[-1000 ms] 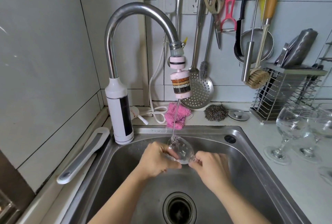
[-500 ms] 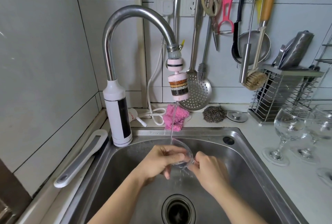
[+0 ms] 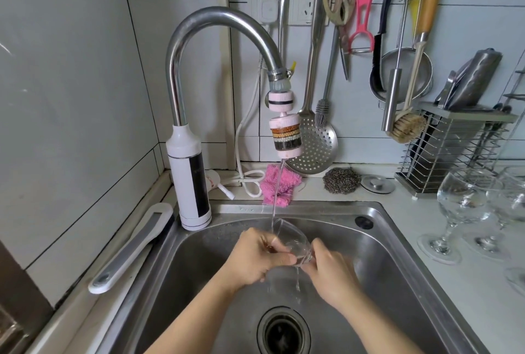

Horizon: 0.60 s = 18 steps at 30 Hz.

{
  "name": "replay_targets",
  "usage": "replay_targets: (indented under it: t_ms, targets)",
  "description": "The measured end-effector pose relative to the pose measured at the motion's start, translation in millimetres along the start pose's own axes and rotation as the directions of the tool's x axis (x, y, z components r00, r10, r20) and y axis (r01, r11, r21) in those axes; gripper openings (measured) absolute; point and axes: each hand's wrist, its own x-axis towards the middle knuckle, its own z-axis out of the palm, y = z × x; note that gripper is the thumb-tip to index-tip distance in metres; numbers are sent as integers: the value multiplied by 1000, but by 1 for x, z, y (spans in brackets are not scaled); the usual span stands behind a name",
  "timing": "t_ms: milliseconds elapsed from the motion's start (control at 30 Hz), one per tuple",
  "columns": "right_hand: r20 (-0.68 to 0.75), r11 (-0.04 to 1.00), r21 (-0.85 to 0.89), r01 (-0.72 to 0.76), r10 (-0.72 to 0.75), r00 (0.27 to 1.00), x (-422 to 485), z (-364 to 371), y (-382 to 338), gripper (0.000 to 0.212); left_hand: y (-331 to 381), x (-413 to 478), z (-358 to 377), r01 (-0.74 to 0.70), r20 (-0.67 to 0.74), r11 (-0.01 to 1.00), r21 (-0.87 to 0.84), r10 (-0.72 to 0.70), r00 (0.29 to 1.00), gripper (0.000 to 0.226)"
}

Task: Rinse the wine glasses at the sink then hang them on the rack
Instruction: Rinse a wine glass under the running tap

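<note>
Sink (image 3: 392,265): clear wine glass (image 3: 293,243) tilted under stream (image 3: 276,194); left hand (image 3: 255,257), right hand (image 3: 331,275) grip holding it.

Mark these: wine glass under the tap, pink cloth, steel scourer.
wine glass (image 3: 294,241): head view, on the bowl.
pink cloth (image 3: 289,183): head view, middle of the cloth.
steel scourer (image 3: 341,180): head view, centre of the wad.

Turned the wine glass (image 3: 291,242) under the water stream (image 3: 276,197). A second ago the bowl lay on its side, then went mouth-up, and ended tilted with the rim at the stream. My left hand (image 3: 255,257) went from fingers draped over the rim to thumb across the bowl. Runoff appeared beneath the bowl.
</note>
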Motion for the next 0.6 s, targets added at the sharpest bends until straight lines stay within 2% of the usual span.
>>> replay_targets:
  t_ms: [67, 133, 167, 233, 300, 333, 400, 467, 500, 533, 600]
  targets:
    - [-23, 1000, 12, 6, -5, 1000, 0, 0, 0, 25, -2, 0, -2, -9, -144, 974, 228, 43, 989, 19]
    - [-52, 1000, 21, 23, -22, 998, 0, 0, 0, 20, -3, 0, -3, -10, -184, 964, 265, 61, 981, 19]
    - [-66, 999, 28, 32, -30, 997, 0, 0, 0, 19, -1, 1, -3, -7, -143, 986, 167, 32, 989, 16]
    - [-89, 997, 58, 50, -45, 995, 0, -1, 0, 17, 3, 0, 0, 35, 63, 997, -75, -31, 998, 10]
    - [-96, 995, 69, 67, -61, 994, -1, -2, 1, 14, 1, -1, 2, 54, 195, 993, -105, -33, 980, 19]
    - [-100, 997, 54, 64, -58, 993, -1, -2, 2, 14, 0, -1, 3, 41, 188, 997, -59, -29, 982, 20]
    - [-120, 999, 30, 29, -25, 992, -1, -3, 2, 23, -1, -1, 2, 10, 54, 991, 130, -17, 998, 17]
    - [-135, 1000, 20, -3, 6, 991, 1, -2, 2, 33, -3, 0, -1, -13, -88, 937, 350, 47, 995, 17]
    - [-133, 1000, 6, -9, 9, 991, 1, -1, 2, 34, -4, 0, -2, -23, -105, 922, 386, 69, 992, 19]
    - [-126, 1000, -10, -8, 7, 992, 1, -1, 2, 32, -4, 1, -1, -27, -74, 934, 355, 57, 996, 22]
    - [-114, 999, -36, 12, -16, 993, 2, 1, 3, 22, 0, -1, 3, -8, 117, 991, 133, -8, 993, 30]
